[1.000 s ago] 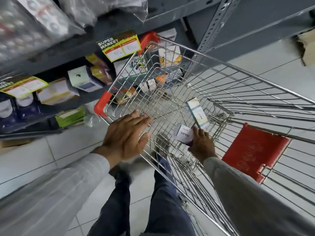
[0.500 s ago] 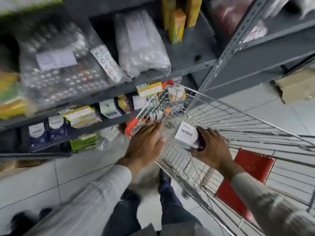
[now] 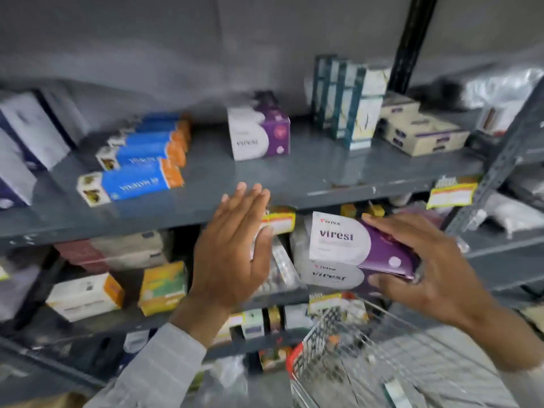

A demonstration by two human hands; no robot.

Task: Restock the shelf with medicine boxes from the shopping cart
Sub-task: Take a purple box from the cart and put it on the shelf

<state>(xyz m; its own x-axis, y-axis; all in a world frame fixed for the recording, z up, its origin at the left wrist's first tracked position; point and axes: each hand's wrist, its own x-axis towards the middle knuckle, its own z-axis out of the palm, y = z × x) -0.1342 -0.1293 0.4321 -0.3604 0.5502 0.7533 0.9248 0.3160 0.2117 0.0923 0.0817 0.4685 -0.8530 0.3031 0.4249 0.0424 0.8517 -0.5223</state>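
My right hand [image 3: 432,266] grips two stacked white-and-purple Viresi boxes [image 3: 347,245], held in the air just below the front lip of the grey metal shelf [image 3: 294,178]. My left hand [image 3: 235,248] is raised flat, fingers together and empty, left of the boxes and in front of the shelf edge. A matching pile of Viresi boxes [image 3: 259,134] stands on the shelf above. The wire shopping cart [image 3: 368,357] with its red corner sits at the lower right; a small box [image 3: 396,393] lies inside it.
On the upper shelf lie blue-and-orange boxes [image 3: 138,163] at left, tall teal boxes [image 3: 347,98] and beige boxes [image 3: 424,134] at right. Yellow price tags [image 3: 452,194] hang from shelf edges. Lower shelves hold white, yellow and bagged goods. A grey upright [image 3: 506,160] stands at right.
The view swung up from the cart to the upper shelf. My right hand lifted the Viresi boxes out of the cart to shelf height; my left hand left the cart rim and rose.
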